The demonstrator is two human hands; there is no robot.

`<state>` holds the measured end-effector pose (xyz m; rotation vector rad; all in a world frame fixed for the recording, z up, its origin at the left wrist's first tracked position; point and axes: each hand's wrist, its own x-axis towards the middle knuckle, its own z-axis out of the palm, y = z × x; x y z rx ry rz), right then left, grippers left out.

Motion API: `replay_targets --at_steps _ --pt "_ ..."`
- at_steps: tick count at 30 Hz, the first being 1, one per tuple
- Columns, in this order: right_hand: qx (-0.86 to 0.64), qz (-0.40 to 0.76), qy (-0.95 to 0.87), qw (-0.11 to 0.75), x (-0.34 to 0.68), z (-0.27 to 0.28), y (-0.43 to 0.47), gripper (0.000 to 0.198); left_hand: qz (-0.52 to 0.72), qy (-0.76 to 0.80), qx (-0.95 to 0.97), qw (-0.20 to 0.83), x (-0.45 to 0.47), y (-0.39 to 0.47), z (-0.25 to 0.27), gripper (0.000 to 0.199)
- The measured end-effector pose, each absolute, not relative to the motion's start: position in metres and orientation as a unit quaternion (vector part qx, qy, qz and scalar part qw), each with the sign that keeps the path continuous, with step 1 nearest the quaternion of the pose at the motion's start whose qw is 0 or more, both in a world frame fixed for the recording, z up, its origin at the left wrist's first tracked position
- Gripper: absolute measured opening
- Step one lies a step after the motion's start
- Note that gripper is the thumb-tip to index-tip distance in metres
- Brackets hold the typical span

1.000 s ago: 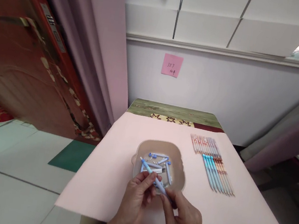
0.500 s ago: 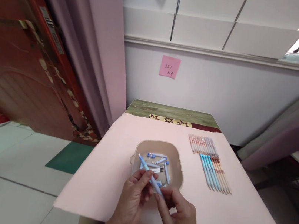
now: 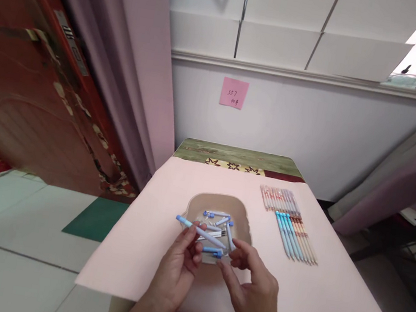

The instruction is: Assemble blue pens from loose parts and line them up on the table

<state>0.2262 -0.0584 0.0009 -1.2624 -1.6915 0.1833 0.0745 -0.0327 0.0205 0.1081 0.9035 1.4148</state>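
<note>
Over the beige bin (image 3: 246, 219), 1 slim pen (image 3: 208, 237), pale lilac, blue-ended

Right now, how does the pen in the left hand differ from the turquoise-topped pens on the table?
The held pen is gripped by the left hand above the bin; the turquoise-topped pens lie on the pink cover. The held pen is alone; the others lie side by side. Its barrel looks pale lavender-blue, theirs more turquoise. All are slim, with a blue-toned end.
</note>
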Motion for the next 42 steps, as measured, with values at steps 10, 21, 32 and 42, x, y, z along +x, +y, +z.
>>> replay_targets --at_steps 10,21,32,42 --pt "-0.483 0.078 -0.714 0.5 0.217 0.007 -0.046 0.02 0.623 0.4 0.027 0.672 0.078 -0.031 0.021 0.017" --pt "-0.499 0.151 -0.677 0.519 0.22 0.001 -0.04 0.023 0.604 0.404 0.01 0.687 0.081 -0.03 0.014 0.01" --pt "-0.501 0.139 -0.685 0.51 0.221 0.001 -0.038 0.005 0.625 0.41 0.074 0.66 0.078 -0.028 0.015 0.021" --pt "-0.464 0.274 -0.68 0.498 0.214 0.005 -0.052 0.015 0.557 0.421 0.146 0.701 0.088 -0.041 0.02 0.034"
